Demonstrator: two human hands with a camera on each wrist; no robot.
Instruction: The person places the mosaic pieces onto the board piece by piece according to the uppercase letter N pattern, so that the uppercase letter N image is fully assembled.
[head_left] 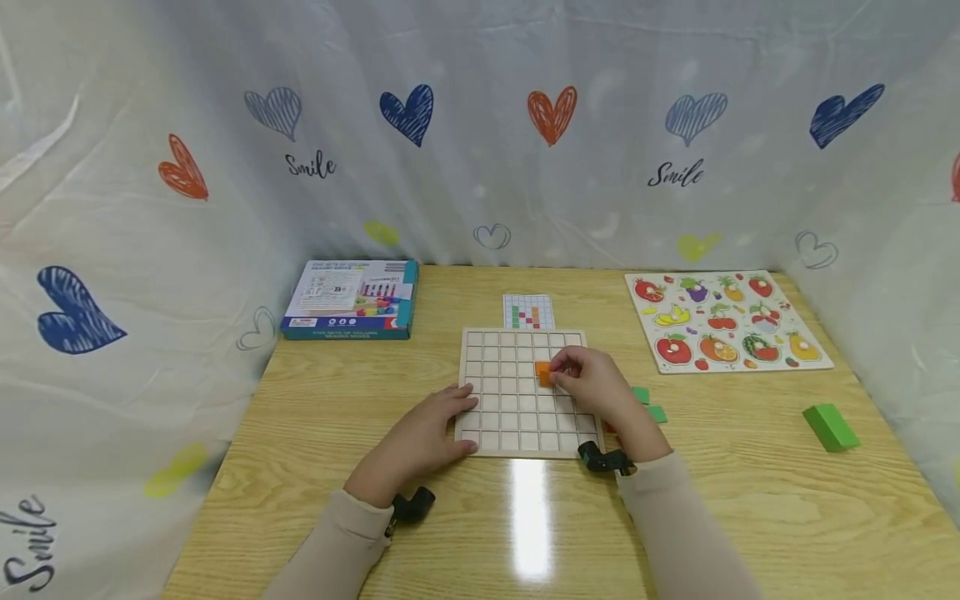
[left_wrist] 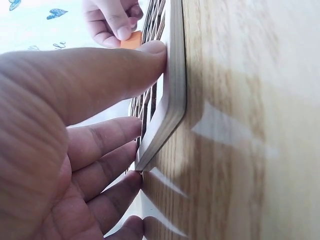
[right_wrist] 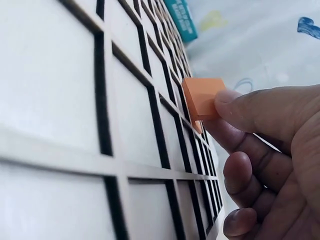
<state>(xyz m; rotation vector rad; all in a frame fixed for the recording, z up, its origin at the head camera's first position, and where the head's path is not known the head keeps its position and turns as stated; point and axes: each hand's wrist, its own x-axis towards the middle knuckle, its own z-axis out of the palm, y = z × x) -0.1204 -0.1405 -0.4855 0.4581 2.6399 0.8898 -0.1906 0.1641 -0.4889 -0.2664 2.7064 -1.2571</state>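
Wood-grained table (head_left: 315, 400) carries a gridded board (head_left: 502, 421), touched along its edge by the extended left hand (head_left: 427, 427), while the right hand (head_left: 596, 383) pinches an orange tile (right_wrist: 206, 96) over it, apparently mid-placement, needing careful alignment.

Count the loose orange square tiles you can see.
2: one orange square tile pinched in the right hand, and a second orange tile lying on the pale wooden grid board. Others may be hidden behind that hand.
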